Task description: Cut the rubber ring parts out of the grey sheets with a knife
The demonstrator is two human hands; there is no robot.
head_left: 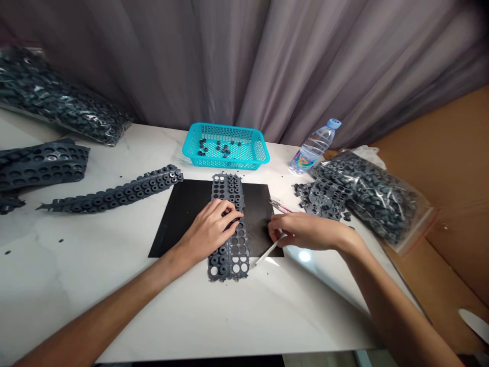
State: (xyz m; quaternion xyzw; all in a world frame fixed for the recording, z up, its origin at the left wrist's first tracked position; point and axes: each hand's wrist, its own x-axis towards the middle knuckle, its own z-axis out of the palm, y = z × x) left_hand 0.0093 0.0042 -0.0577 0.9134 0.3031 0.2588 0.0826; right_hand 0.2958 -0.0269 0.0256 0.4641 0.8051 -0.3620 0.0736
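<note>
A dark grey rubber sheet (239,250) with rows of round holes and small rubber rings lies lengthwise across a black mat (179,219). My left hand (212,224) rests over its middle, fingers bent and fingertips closed on the sheet's right half; whether a ring is between them is hidden. Several holes there are bare, while rings still sit in the left half. To the right, my right hand (292,229) is closed around a thin white stick (267,252), whose tip points down-left beside the sheet. Pink-handled tweezers (280,206) lie just behind that hand.
A turquoise basket (225,164) holding several rings stands at the back. Right of it are a water bottle (315,145), a rubber pile (324,199) and a filled bag (374,199). On the left lie a ringed strip (118,196), perforated sheets (49,163) and another bag (64,97).
</note>
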